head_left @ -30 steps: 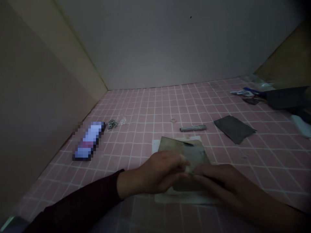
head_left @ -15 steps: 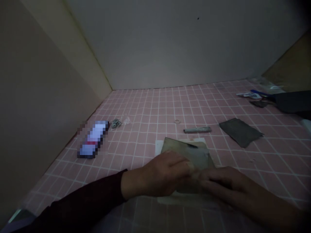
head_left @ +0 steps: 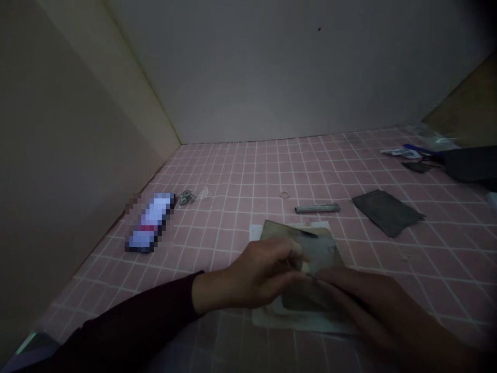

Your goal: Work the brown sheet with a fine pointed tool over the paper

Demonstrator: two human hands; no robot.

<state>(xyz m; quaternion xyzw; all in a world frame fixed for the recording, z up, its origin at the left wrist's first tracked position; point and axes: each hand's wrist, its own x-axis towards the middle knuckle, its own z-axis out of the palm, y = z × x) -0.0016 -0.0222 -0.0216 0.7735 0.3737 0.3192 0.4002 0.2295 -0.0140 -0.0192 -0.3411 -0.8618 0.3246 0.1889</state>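
Observation:
My left hand point(head_left: 264, 272) is closed around a small pale piece point(head_left: 305, 267) above a greyish sheet point(head_left: 324, 247). From the right, my right hand point(head_left: 361, 290) meets it, its fingers pinched on a thin dark thing beside the pale piece, too small and dim to name. The fingertips of both hands are close together. Beneath them the greyish sheet lies on a white, stained pad point(head_left: 267, 318), with a dark mark near its upper edge.
A lit phone point(head_left: 151, 223) lies at the left, near a coiled chain point(head_left: 187, 197). Beyond the pad are a ring point(head_left: 284, 194), a grey tube point(head_left: 317, 208) and a dark sandpaper-like sheet point(head_left: 388, 211). A black object point(head_left: 469, 163) sits at the far right.
My left hand has turned and its fingers have lifted, so the pale piece shows between them. My right fingers have shifted slightly against it. The view has moved a little.

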